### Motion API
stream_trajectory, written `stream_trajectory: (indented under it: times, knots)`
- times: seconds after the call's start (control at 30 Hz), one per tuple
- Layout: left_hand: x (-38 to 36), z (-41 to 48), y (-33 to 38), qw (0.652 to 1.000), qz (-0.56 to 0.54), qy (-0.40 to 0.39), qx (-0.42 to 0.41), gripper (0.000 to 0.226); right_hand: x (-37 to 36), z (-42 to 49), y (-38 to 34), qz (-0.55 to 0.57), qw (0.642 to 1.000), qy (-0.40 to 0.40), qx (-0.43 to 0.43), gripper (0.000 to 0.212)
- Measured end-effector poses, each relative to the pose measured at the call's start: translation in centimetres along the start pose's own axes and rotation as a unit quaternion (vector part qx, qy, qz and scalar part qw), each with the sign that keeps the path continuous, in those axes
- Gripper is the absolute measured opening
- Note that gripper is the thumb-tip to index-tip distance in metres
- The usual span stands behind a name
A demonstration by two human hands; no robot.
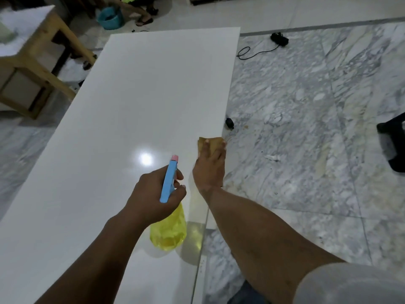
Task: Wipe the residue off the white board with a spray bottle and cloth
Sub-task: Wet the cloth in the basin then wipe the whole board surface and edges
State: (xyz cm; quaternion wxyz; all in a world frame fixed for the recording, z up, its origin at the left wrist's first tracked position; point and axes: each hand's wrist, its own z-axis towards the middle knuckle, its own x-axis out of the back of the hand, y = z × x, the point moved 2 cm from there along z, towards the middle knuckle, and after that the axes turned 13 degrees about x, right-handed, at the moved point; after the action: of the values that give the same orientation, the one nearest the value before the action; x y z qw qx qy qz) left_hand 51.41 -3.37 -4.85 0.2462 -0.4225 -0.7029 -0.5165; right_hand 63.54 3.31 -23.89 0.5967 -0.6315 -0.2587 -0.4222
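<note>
A large glossy white board [142, 102] lies flat and runs away from me. My left hand [153, 196] grips a spray bottle [168, 229] with a yellow body and a blue head, its pink nozzle pointing away from me, held just above the board. My right hand [210, 167] lies flat, fingers spread, pressing a tan cloth [213, 142] onto the board at its right edge. Most of the cloth is hidden under my fingers.
Grey marble floor [306, 110] lies to the right, with a black cable and plug [278, 39], a small black object [229, 123] by the board's edge and bits of debris. A wooden table [32, 62] stands at the left. A blue bucket [109, 17] and someone's feet are beyond.
</note>
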Motion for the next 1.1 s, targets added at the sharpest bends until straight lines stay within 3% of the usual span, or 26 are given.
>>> stream_trajectory:
  times: [0.33,0.73,1.1]
  knots:
    - [-3.0,-16.5,-6.9,0.997,0.02,0.013,0.078,0.034,-1.1,-16.6,-3.0,0.025,0.999,-0.019,0.006,0.067]
    - [-4.0,-33.5,-14.4,0.995,-0.004,0.043,0.087,0.033,-1.8,-36.9,-7.3,0.065,0.997,-0.042,0.007,0.064]
    - [-4.2,-54.7,-27.5,0.996,-0.005,0.041,0.074,0.024,-2.0,-63.6,-13.6,0.061,0.995,-0.066,-0.03,0.067]
